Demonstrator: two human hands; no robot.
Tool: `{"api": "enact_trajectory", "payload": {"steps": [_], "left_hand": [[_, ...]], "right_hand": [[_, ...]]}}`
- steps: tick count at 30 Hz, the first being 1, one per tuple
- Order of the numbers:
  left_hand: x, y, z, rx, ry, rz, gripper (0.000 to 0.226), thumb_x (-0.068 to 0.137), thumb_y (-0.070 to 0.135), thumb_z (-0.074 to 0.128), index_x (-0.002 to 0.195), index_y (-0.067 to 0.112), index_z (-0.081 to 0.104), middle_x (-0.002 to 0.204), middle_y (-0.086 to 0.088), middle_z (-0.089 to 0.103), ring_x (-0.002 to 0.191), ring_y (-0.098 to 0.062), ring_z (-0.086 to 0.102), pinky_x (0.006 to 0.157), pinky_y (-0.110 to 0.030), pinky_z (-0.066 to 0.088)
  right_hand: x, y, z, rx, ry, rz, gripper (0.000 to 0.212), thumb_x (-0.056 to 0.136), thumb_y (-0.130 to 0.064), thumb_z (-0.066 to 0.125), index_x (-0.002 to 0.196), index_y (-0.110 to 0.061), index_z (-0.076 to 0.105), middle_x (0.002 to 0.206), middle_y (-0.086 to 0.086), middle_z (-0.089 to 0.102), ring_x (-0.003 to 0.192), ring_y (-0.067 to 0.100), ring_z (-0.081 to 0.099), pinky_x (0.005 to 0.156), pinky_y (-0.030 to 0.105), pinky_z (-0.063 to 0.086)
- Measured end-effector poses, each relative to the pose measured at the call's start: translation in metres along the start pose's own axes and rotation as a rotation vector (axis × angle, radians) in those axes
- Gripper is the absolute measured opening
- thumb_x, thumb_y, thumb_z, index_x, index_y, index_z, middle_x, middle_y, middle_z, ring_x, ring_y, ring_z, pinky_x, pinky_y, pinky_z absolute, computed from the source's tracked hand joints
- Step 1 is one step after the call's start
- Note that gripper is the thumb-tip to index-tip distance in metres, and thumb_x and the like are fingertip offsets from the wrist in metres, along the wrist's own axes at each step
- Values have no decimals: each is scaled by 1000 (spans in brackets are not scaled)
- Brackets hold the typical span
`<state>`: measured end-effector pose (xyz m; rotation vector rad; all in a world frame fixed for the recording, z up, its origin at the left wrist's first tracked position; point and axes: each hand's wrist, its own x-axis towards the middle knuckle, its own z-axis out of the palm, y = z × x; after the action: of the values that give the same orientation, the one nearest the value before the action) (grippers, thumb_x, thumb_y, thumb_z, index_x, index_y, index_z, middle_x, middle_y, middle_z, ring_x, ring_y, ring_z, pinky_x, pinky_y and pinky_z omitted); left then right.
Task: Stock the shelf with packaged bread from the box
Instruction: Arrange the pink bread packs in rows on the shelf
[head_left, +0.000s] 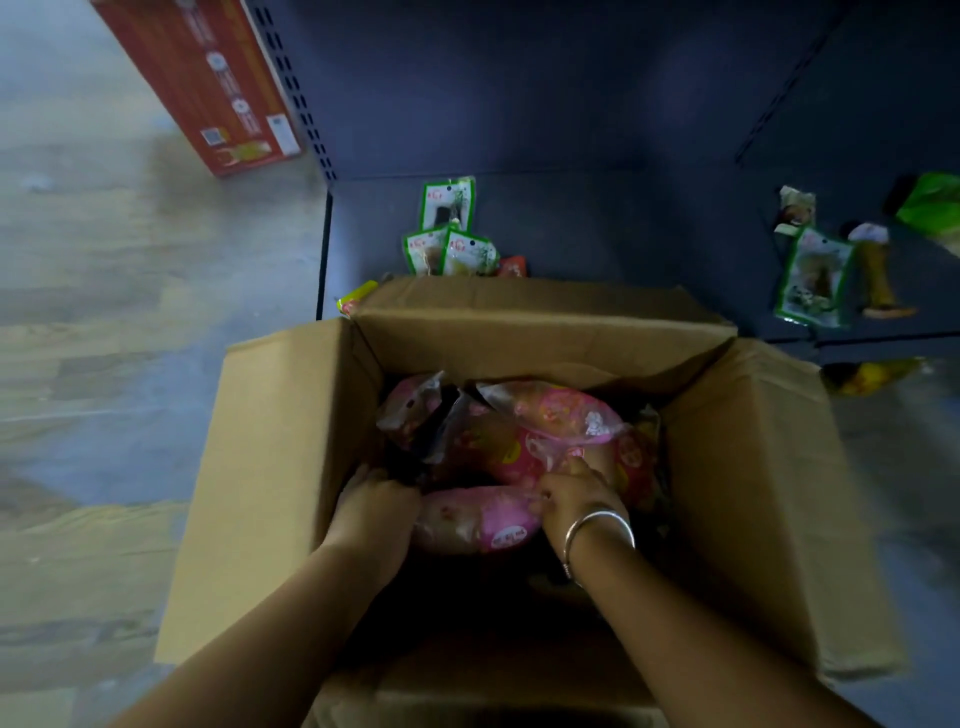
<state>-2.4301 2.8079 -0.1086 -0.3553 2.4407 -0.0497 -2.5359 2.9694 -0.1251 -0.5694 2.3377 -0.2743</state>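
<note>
Two bare forearms enter from the bottom of the frame, with no sleeves showing on either. The left hand (374, 512) wears nothing at the wrist. The right hand (576, 496) has a thin, plain silver bangle (597, 532) round its wrist, smooth and shiny, just right of the frame's centre.

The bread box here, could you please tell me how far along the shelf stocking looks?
Done: no pink bread shows on the dark shelf, only green packets. In hand: both hands are in the cardboard box, the left hand and right hand at the nearest bread pack. Left: several bread packs remain inside.
</note>
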Motion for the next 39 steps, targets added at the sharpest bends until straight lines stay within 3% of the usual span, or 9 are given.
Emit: {"api": "enact_trajectory", "payload": {"steps": [8, 12, 15, 18, 23, 27, 30, 34, 39], "left_hand": [[-134, -50, -156, -387, 92, -72, 22, 86, 21, 51, 99, 18, 69, 103, -4, 70, 100, -24, 61, 79, -29, 46], [-216, -80, -287, -542, 127, -91, 12, 82, 24, 66, 93, 23, 72, 98, -1, 70, 100, -20, 63, 81, -27, 46], [-269, -97, -376, -600, 172, -64, 10, 76, 21, 71, 74, 29, 68, 74, 8, 60, 87, -12, 63, 73, -22, 43], [-315, -110, -448, -571, 211, 23, 20, 78, 21, 71, 94, 10, 74, 67, 15, 52, 65, 9, 53, 63, -4, 32], [-376, -130, -529, -677, 447, 65, 9, 73, 10, 73, 78, 2, 76, 66, 4, 72, 59, 17, 56, 61, 1, 36], [-410, -139, -581, -806, 621, -35, 35, 73, -4, 68, 55, 26, 71, 50, 13, 61, 53, -5, 57, 65, -22, 46], [-426, -146, -609, -815, 728, -91, 39, 73, -2, 66, 52, 30, 71, 42, 22, 58, 46, 8, 54, 66, -25, 45], [-439, -154, -644, -916, 808, -85, 39, 76, -10, 62, 54, 22, 68, 33, 15, 54, 37, 3, 52, 48, -12, 44], [-440, -175, -679, -960, 872, -98, 14, 78, -9, 59, 82, -3, 72, 49, 10, 60, 51, -6, 54, 48, -10, 44]], "right_hand": [[-137, -50, -165, 232, -60, -5, 6, 84, -23, 66, 79, -18, 68, 92, -3, 57, 90, 12, 55, 74, 19, 40], [-213, -101, -278, 256, -29, -59, 31, 85, -22, 63, 61, -33, 47, 75, -4, 58, 74, 9, 55, 56, 8, 38], [-262, -133, -351, 263, 12, -108, 33, 85, -20, 62, 59, -33, 46, 64, -10, 53, 65, 6, 52, 53, 8, 37], [-298, -156, -411, 319, 86, -147, 33, 81, -18, 66, 56, -31, 49, 62, -6, 54, 66, 7, 52, 64, 22, 42], [-342, -186, -499, 633, 115, -245, 26, 82, -5, 66, 61, -18, 57, 65, -4, 59, 66, 9, 53, 59, 19, 43], [-370, -208, -555, 832, 191, -361, 22, 80, 1, 66, 65, -14, 60, 69, 0, 63, 67, 14, 58, 59, 22, 47], [-384, -225, -587, 910, 203, -407, 18, 82, 0, 66, 68, -10, 58, 69, 5, 63, 59, 15, 59, 47, 21, 51], [-386, -250, -622, 861, 274, -443, 21, 80, -4, 69, 65, -14, 58, 76, 6, 64, 73, 21, 61, 74, 36, 54], [-383, -283, -658, 824, 295, -510, 17, 84, -6, 65, 69, -11, 56, 69, 1, 61, 59, 10, 57, 42, 12, 47]]}}
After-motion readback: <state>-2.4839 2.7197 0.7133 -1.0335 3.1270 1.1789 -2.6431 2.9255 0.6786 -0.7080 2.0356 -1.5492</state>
